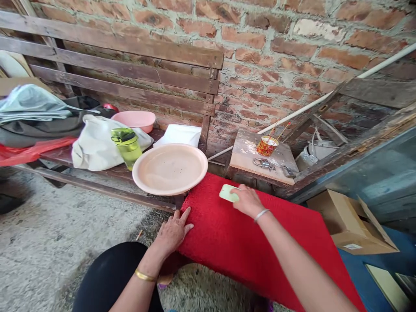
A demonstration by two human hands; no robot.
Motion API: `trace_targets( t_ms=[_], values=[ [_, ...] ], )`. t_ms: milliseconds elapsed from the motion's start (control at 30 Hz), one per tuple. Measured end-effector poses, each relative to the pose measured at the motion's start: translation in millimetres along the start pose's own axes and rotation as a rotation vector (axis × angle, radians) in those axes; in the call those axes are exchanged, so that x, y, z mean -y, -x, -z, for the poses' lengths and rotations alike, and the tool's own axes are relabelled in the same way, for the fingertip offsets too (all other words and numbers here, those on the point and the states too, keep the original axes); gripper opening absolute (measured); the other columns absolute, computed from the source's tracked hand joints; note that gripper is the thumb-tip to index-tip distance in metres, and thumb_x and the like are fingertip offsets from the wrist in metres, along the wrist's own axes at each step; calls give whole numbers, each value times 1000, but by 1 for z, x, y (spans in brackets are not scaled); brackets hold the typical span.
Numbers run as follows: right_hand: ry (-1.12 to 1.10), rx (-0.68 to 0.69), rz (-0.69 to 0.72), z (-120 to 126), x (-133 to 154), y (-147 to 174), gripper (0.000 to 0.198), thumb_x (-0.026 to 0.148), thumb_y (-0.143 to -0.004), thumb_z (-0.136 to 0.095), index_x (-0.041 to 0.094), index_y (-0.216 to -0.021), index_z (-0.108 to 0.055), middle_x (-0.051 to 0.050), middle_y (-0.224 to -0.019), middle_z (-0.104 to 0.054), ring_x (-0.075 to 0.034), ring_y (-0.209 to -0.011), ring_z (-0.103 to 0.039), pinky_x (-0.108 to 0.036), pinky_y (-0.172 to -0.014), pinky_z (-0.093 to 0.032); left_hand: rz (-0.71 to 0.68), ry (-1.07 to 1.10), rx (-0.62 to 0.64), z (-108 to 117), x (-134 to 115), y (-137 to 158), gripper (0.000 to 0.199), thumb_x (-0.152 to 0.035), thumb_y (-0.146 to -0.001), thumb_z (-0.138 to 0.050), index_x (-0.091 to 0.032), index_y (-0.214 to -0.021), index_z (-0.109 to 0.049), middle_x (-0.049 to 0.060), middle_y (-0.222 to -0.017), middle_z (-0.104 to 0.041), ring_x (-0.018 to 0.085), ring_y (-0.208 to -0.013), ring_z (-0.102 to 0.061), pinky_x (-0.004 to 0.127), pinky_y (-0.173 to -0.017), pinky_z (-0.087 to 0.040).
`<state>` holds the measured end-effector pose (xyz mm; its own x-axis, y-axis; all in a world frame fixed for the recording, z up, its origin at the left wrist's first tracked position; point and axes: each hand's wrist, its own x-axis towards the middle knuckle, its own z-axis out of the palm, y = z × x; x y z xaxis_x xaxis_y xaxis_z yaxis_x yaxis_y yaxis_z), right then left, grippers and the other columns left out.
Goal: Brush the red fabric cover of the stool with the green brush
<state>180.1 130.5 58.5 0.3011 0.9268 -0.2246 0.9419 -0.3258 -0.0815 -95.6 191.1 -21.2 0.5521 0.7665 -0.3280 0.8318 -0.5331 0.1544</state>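
Observation:
My right hand [248, 200] grips a pale green rounded block [229, 193] against the red cloth [260, 238]. The block's underside is hidden, so I cannot tell whether it is soap or a brush. At the cloth's left edge lies my left hand [172, 232], fingers spread and palm down, holding nothing. The cloth covers a long, flat, raised surface in front of me. Just beyond my left hand, a shallow pale pink basin [169, 170] rests at the end of the wooden bench, close to the cloth's far left corner.
On the bench [130, 86] are a green bottle [127, 147], a white bag [95, 143], a smaller pink basin [136, 119] and folded clothes [32, 106]. A small table [242, 149] bears a red tin [266, 146] and padlocks [264, 163]. A cardboard box [344, 225] stands right.

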Motion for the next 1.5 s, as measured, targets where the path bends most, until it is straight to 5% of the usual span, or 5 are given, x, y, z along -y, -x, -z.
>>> trace_targets(
  t_ms=[267,867,1033,1333,1500],
  values=[
    [-21,49,112,-26,60,-32,51,31,-81,-62,36,-131,-62,-7,-130,-56,-25,-118,-52,-39,-101,-32,-3,-16,15,-4,1,-7,59,-37,-101,-37,-22,-157,-30,19,-142,-51,29,-122,-61,41,-99,-49],
    [225,58,-664,-6,-273,180,39,5,-80,-53,18,-106,-79,-23,-110,-67,-30,-97,-67,-40,-81,-40,-3,-10,9,-10,3,-12,58,-35,-101,-34,-18,-157,-31,20,-141,-52,29,-123,-61,42,-101,-47],
    [237,51,-511,6,-218,138,46,12,-80,-56,28,-120,-72,-15,-119,-64,-27,-103,-63,-37,-87,-41,16,-13,36,3,-6,-4,60,-37,-101,-36,-21,-158,-29,20,-145,-49,31,-126,-58,44,-101,-48],
    [-12,6,62,-15,17,8,52,20,-76,-62,35,-126,-66,-4,-120,-58,-22,-113,-54,-32,-98,-36,11,-9,57,10,-6,-2,61,-37,-100,-39,-21,-158,-30,20,-148,-47,31,-127,-58,44,-101,-48],
    [-51,34,117,-34,35,-7,52,26,-77,-63,38,-127,-64,-4,-123,-57,-23,-116,-51,-35,-101,-35,-4,-35,38,2,-2,-6,59,-37,-100,-38,-21,-157,-31,19,-142,-52,29,-123,-61,41,-99,-49]
  ],
)
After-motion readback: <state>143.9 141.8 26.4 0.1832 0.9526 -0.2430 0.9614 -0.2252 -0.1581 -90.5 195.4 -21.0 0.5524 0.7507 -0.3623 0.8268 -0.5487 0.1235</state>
